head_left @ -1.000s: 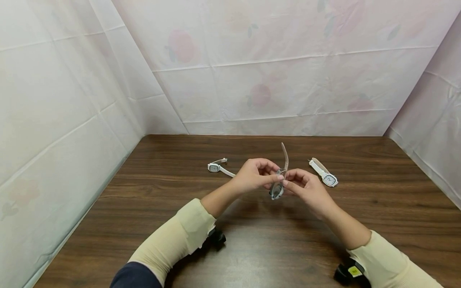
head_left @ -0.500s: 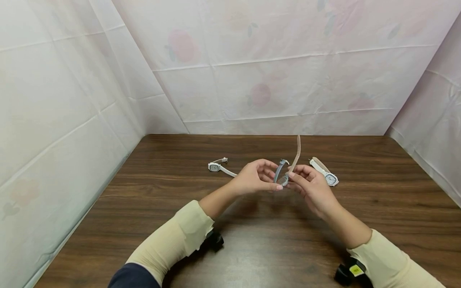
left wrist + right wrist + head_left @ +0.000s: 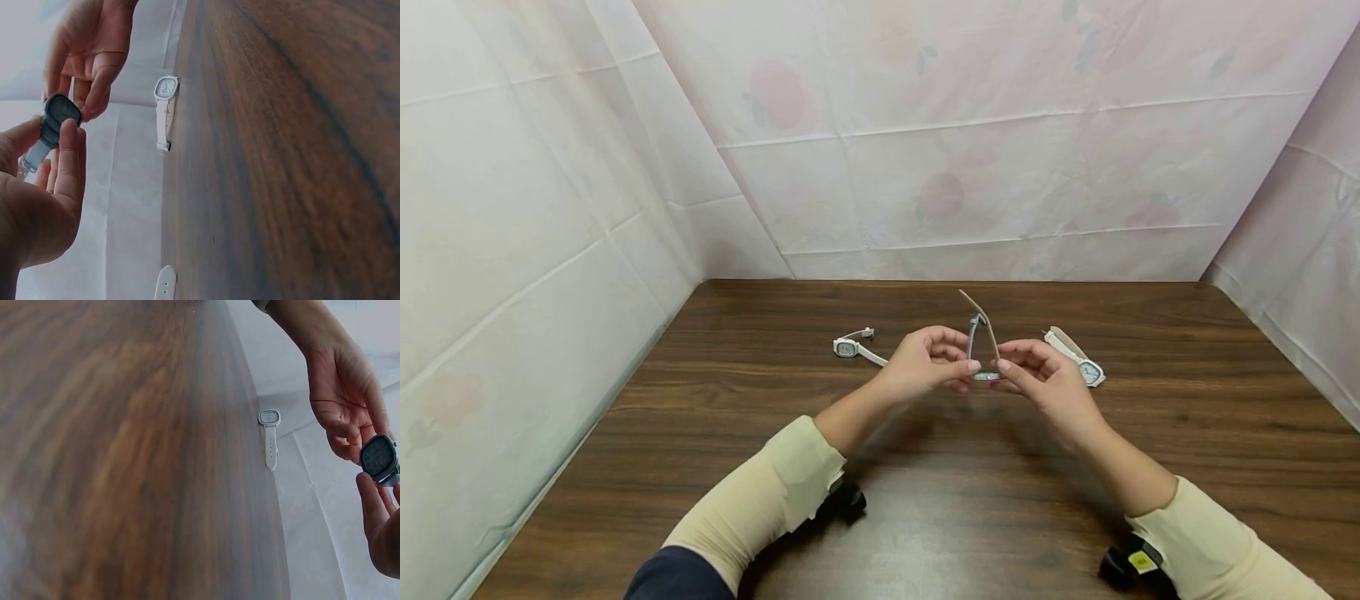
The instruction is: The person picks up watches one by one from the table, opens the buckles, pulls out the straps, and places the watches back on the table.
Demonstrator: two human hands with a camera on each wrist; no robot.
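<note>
A grey-cased watch (image 3: 983, 373) hangs above the middle of the brown table (image 3: 925, 517), held between both hands. My left hand (image 3: 964, 367) pinches its left side with thumb and fingers; my right hand (image 3: 1009, 367) pinches its right side. Its two straps (image 3: 979, 327), one grey and one tan, rise from the case and meet at the top. In the left wrist view the dark case (image 3: 60, 114) sits under my left thumb, with the right hand (image 3: 87, 94) touching it from above. In the right wrist view the watch face (image 3: 379, 456) lies between both hands' fingertips.
A white watch (image 3: 852, 347) lies on the table to the left of my hands, also seen as the white watch (image 3: 270, 428). Another white watch (image 3: 1078, 362) lies to the right, partly behind my right hand, and shows as the white watch (image 3: 165, 103). Cloth-covered walls (image 3: 970, 167) close in three sides.
The held watch has been turned: its case has come level between the fingertips, and the straps, earlier apart and leaning right, now stand together above it. Both hands stayed in place.
</note>
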